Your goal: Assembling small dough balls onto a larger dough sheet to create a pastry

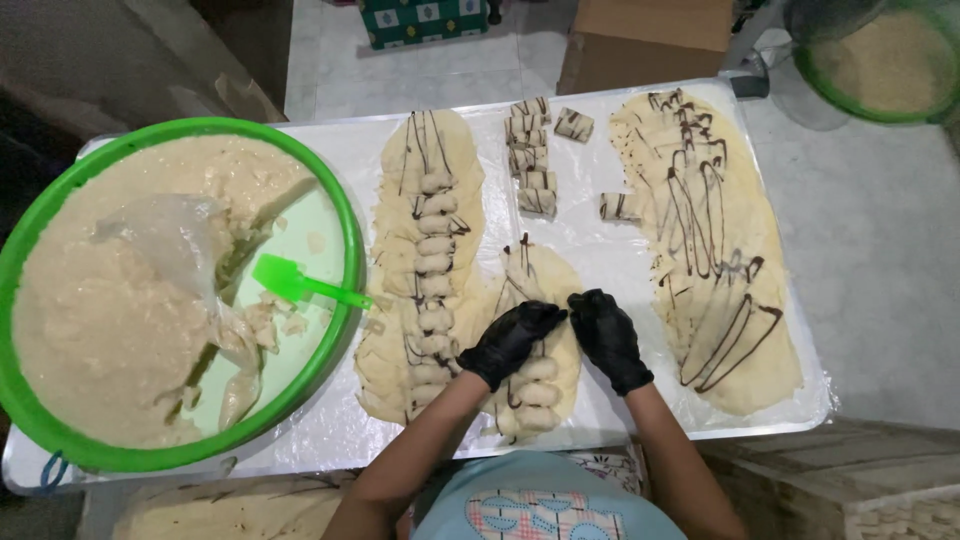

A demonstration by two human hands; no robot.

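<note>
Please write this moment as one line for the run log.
left hand: on dough strip | right hand: same strip | rolls: at tray far side | spatula: in basin

The black-gloved left hand (512,338) and black-gloved right hand (606,335) are covering the upper part of the pale dough sheet striped with chocolate (535,395), so whatever lies under the fingers is staying out of sight. The large green-rimmed round basin of pale batter (190,135) is hiding the white tray's (345,140) left edge. Another green-rimmed basin of crumbs (880,65) is being cut off by the picture's top right corner. The brown cardboard box (650,35) is running off the top edge.
</note>
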